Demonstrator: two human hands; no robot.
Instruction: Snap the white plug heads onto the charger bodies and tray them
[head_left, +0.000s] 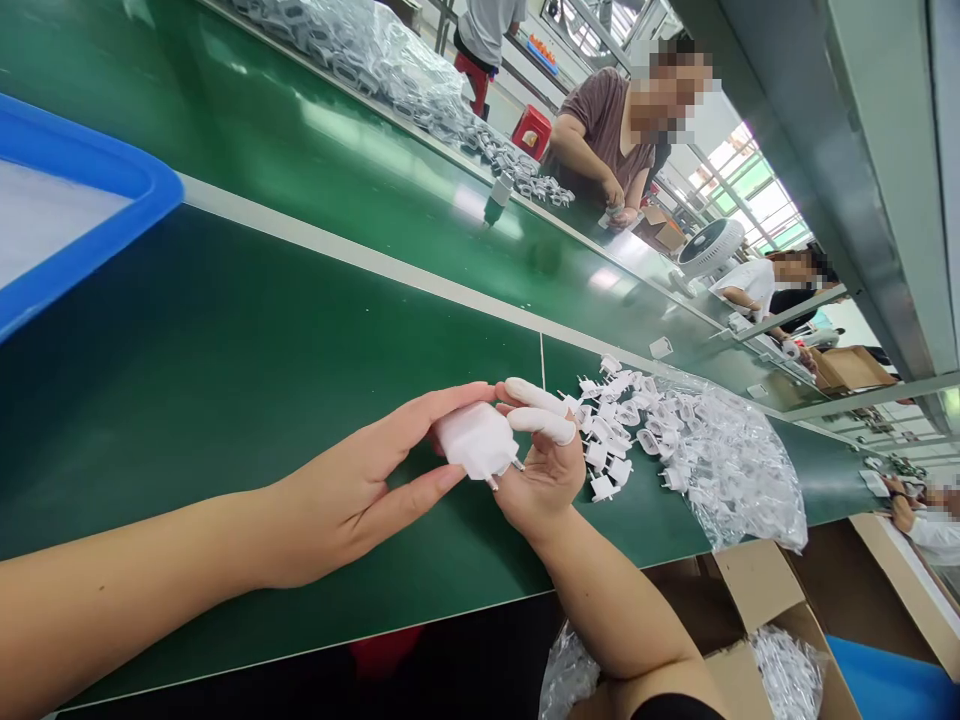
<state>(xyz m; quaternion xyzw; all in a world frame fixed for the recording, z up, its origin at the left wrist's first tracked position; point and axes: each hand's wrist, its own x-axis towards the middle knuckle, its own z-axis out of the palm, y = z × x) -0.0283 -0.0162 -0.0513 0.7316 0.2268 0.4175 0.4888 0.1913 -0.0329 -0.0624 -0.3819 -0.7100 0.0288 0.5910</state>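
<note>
My left hand and my right hand meet over the green bench. Both hold one white plug adapter with two metal pins pointing toward my right palm. The left thumb and fingers pinch its body. Two fingers of the right hand wear white finger cots and rest on its top. Just right of my right hand lies a pile of small white plug parts, partly on a clear plastic bag.
A blue tray sits at the left. A green conveyor belt runs behind the bench, with bagged white parts beyond. A person in a brown shirt works opposite; others sit further right. Cardboard boxes stand below the bench.
</note>
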